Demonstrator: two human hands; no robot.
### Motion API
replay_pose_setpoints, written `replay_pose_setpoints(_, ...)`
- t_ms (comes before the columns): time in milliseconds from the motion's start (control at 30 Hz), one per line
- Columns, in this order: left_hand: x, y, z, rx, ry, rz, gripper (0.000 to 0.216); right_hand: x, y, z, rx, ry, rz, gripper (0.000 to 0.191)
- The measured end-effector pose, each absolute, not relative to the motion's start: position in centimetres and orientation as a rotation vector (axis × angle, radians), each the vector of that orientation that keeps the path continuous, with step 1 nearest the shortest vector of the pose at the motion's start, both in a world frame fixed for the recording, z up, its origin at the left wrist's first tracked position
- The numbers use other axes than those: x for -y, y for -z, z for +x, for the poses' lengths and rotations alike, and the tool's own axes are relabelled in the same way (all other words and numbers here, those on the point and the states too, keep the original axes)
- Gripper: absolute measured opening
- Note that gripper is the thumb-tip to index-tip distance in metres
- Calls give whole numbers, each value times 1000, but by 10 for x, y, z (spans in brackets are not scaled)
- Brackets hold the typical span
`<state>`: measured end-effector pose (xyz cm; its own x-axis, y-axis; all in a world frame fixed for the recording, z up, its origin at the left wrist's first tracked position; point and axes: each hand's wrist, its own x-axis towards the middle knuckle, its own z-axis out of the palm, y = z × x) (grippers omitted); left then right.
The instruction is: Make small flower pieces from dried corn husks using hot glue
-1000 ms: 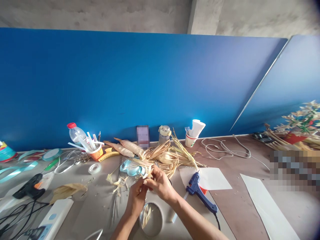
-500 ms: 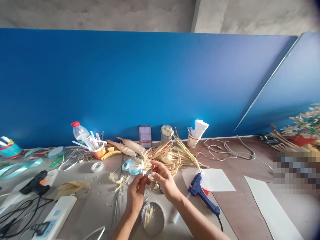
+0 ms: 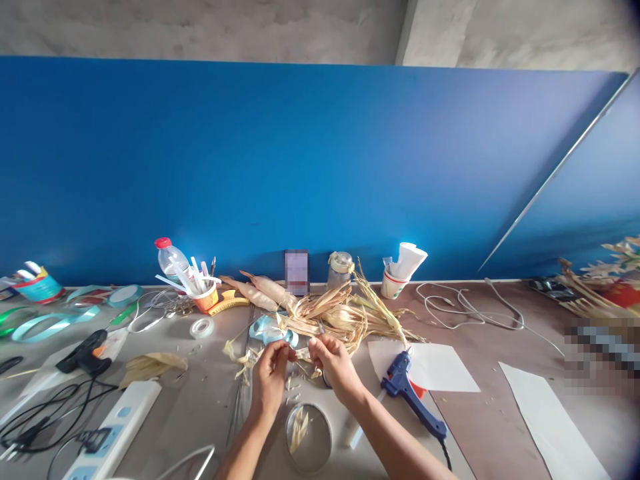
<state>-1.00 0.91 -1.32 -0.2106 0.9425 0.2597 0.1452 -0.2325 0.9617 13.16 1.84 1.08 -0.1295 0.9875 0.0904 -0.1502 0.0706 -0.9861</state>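
Note:
My left hand (image 3: 270,377) and my right hand (image 3: 334,363) are raised close together over the table, fingertips pinched. A small pale strip of corn husk (image 3: 301,355) shows between them, mostly hidden by the fingers. Just behind lies a heap of dry corn husks (image 3: 345,320), with a light-blue piece (image 3: 265,330) at its left. Below the hands, a round clear dish (image 3: 309,447) has husk scraps (image 3: 299,429) in it. To the right of my right forearm, a blue glue gun (image 3: 413,393) lies partly on white paper (image 3: 445,367).
At left are a power strip (image 3: 113,433), black cables, a black glue gun (image 3: 87,353) and a tape roll (image 3: 202,327). Along the blue partition (image 3: 300,153) stand a bottle (image 3: 173,260), a cup of glue sticks (image 3: 204,298), a jar (image 3: 341,268) and a paper cup (image 3: 393,285).
My hands have come down slightly and my fingertips are a little further apart. The pale husk piece that stood up between them no longer shows that way. The view has shifted slightly left.

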Motion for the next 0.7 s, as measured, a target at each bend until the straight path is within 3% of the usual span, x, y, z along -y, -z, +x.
replay_pose_setpoints(100,-9,11,-10,-1350,-1523,1354,20,-18,-10,133,1323,-1132,-1065,37)
replay_pose_setpoints(200,-9,10,-11,-1369,-1501,1352,21,-17,-12,134,1386,-954,-1189,17)
replay_pose_setpoints(400,-11,16,-10,-1341,-1505,1305,21,-13,-25,132,1572,-1003,-1298,30)
replay_pose_setpoints(533,-10,17,-9,-1335,-1475,1312,19,-10,-28,129,1569,-971,-1251,14)
replay_pose_setpoints(700,-5,10,-6,-1362,-1364,1376,16,-8,-27,124,1460,-1177,-1186,21)
